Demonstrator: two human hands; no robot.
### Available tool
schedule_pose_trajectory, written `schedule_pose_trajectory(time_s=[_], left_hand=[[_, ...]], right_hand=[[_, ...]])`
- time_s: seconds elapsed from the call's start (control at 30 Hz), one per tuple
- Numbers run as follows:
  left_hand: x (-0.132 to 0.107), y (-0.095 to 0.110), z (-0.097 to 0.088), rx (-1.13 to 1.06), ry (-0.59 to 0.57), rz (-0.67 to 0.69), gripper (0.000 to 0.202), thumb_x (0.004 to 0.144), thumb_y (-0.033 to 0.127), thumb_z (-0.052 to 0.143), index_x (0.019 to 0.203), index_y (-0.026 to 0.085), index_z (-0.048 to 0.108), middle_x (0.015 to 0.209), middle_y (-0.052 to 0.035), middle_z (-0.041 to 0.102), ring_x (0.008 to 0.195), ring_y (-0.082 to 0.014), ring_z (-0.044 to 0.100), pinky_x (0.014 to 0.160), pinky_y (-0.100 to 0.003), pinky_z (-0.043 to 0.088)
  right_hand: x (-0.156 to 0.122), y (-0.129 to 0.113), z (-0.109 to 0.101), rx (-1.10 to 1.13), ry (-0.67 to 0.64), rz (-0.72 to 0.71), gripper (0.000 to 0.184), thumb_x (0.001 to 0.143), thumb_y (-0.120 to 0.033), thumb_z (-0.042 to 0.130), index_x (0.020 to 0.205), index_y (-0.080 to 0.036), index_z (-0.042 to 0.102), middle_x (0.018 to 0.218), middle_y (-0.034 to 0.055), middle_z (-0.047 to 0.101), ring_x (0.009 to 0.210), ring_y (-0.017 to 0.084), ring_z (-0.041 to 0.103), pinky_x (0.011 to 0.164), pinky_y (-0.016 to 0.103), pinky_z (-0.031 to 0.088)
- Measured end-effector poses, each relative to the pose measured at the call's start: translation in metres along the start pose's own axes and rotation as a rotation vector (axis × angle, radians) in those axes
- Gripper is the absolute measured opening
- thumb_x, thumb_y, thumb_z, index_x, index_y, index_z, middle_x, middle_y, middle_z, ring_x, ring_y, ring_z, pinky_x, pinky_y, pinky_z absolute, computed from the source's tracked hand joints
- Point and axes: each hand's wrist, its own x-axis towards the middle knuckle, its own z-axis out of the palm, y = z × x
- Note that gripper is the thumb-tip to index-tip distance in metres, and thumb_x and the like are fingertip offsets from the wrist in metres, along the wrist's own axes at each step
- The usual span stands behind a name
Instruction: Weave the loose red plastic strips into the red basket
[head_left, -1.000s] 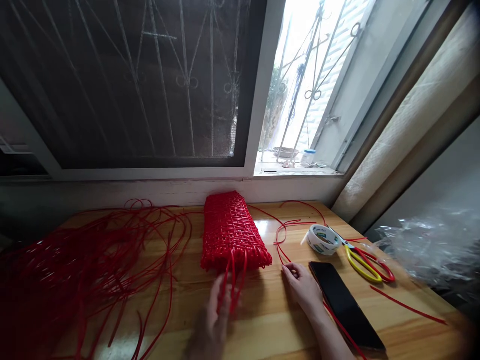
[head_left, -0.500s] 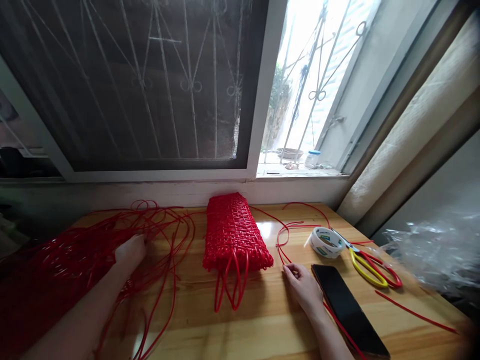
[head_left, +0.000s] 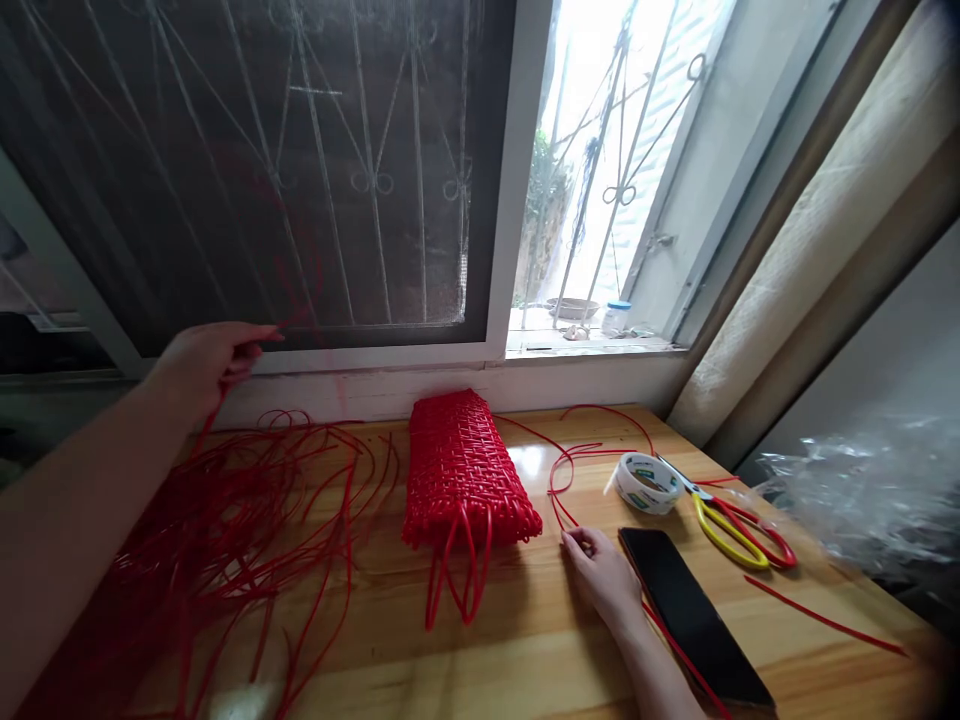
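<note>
My left hand (head_left: 206, 368) is raised above a tangled heap of red plastic cord (head_left: 247, 520), its fingers pinched on a strand of red cord that trails below and beyond it. On the wooden table my right hand (head_left: 604, 572) rests with thumb and fingertips closed on a thin red cord (head_left: 564, 468), which loops away behind it; more cord shows under that wrist. Between the hands lies a woven red basket-like piece (head_left: 466, 470), with several long cord loops (head_left: 459, 575) sticking out of its near end.
Right of my right hand lie a black phone (head_left: 694, 615), a roll of white tape (head_left: 646, 483) and red-and-yellow scissors (head_left: 739, 530). A short cord piece (head_left: 825, 615) lies near the right edge. Crumpled clear plastic (head_left: 855, 495) sits beyond. A barred window (head_left: 360, 180) stands behind the table.
My left hand has risen from the cord heap to window-sill height, pulling red cord up with it. My right hand stays in place on its cord.
</note>
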Motion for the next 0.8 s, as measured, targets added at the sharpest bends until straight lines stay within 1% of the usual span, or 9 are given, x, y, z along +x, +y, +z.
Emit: schedule_pose_trajectory(time_s=[0.13, 0.2, 0.23, 0.27, 0.33, 0.47, 0.57, 0.67, 0.8], left_hand=[[-0.038, -0.004, 0.048, -0.034, -0.125, 0.005, 0.011, 0.069, 0.025, 0.062, 0.074, 0.017, 0.064, 0.051, 0.0049, 0.044, 0.041, -0.0045, 0.023, 0.042, -0.021, 0.011], [-0.058, -0.010, 0.071, -0.046, -0.166, 0.015, 0.015, 0.063, 0.028, 0.069, 0.072, 0.017, 0.066, 0.057, 0.0018, 0.052, 0.045, -0.0066, 0.035, 0.042, -0.020, 0.018], [-0.067, -0.013, 0.081, -0.049, -0.201, 0.015, 0.016, 0.061, 0.029, 0.070, 0.070, 0.017, 0.067, 0.056, 0.0017, 0.052, 0.046, -0.0072, 0.036, 0.041, -0.020, 0.018], [-0.075, -0.016, 0.091, -0.037, -0.262, 0.006, 0.017, 0.062, 0.031, 0.069, 0.070, 0.017, 0.067, 0.052, 0.0028, 0.050, 0.044, -0.0065, 0.034, 0.040, -0.019, 0.017], [-0.089, -0.022, 0.106, -0.030, -0.296, -0.011, 0.020, 0.061, 0.035, 0.070, 0.068, 0.016, 0.068, 0.044, 0.0051, 0.043, 0.039, -0.0053, 0.028, 0.039, -0.019, 0.015], [-0.113, -0.032, 0.126, -0.094, -0.372, -0.064, 0.027, 0.064, 0.040, 0.068, 0.072, 0.015, 0.067, 0.039, 0.0080, 0.038, 0.036, -0.0034, 0.024, 0.037, -0.018, 0.014], [-0.133, -0.043, 0.139, -0.240, -0.397, -0.144, 0.030, 0.062, 0.042, 0.069, 0.075, 0.016, 0.061, 0.037, 0.0101, 0.037, 0.033, -0.0031, 0.024, 0.034, -0.016, 0.015], [-0.152, -0.056, 0.151, -0.346, -0.478, -0.232, 0.033, 0.066, 0.047, 0.065, 0.080, 0.019, 0.055, 0.033, 0.0114, 0.038, 0.029, -0.0043, 0.024, 0.031, -0.016, 0.013], [-0.175, -0.066, 0.162, -0.450, -0.568, -0.278, 0.037, 0.066, 0.049, 0.065, 0.082, 0.019, 0.050, 0.036, 0.0106, 0.044, 0.027, -0.0038, 0.026, 0.030, -0.015, 0.014]], right_hand=[[0.000, 0.000, 0.000, 0.061, 0.013, -0.003, 0.027, 0.074, -0.044, 0.048, 0.073, -0.023, 0.063, 0.081, 0.0048, 0.067, 0.072, 0.022, 0.061, 0.059, 0.028, 0.039], [-0.001, 0.000, 0.000, 0.103, 0.028, -0.006, 0.025, 0.073, -0.043, 0.050, 0.071, -0.023, 0.064, 0.079, 0.0047, 0.067, 0.071, 0.022, 0.061, 0.059, 0.028, 0.039], [-0.001, 0.000, 0.001, 0.125, 0.040, -0.008, 0.024, 0.072, -0.043, 0.051, 0.070, -0.023, 0.064, 0.078, 0.0048, 0.067, 0.070, 0.022, 0.060, 0.059, 0.029, 0.039], [-0.001, 0.000, 0.001, 0.151, 0.052, -0.010, 0.024, 0.071, -0.042, 0.052, 0.069, -0.023, 0.064, 0.077, 0.0048, 0.067, 0.069, 0.022, 0.060, 0.060, 0.029, 0.039], [-0.002, 0.000, 0.001, 0.209, 0.078, -0.015, 0.022, 0.070, -0.042, 0.054, 0.066, -0.023, 0.065, 0.074, 0.0047, 0.066, 0.067, 0.022, 0.059, 0.060, 0.029, 0.039], [-0.003, 0.000, 0.002, 0.370, 0.125, -0.016, 0.023, 0.067, -0.044, 0.058, 0.063, -0.022, 0.064, 0.069, 0.0049, 0.065, 0.063, 0.021, 0.057, 0.060, 0.030, 0.039], [-0.002, -0.004, 0.002, 0.542, 0.164, -0.006, 0.030, 0.067, -0.050, 0.058, 0.070, -0.021, 0.063, 0.070, 0.0050, 0.064, 0.063, 0.020, 0.056, 0.060, 0.030, 0.041], [0.000, -0.011, 0.002, 0.730, 0.181, 0.016, 0.040, 0.066, -0.058, 0.057, 0.078, -0.020, 0.060, 0.069, 0.0039, 0.062, 0.056, 0.016, 0.053, 0.053, 0.028, 0.041], [-0.003, -0.020, -0.002, 0.906, 0.139, 0.024, 0.047, 0.061, -0.063, 0.061, 0.079, -0.020, 0.060, 0.069, 0.0045, 0.063, 0.052, 0.014, 0.052, 0.045, 0.026, 0.039]])
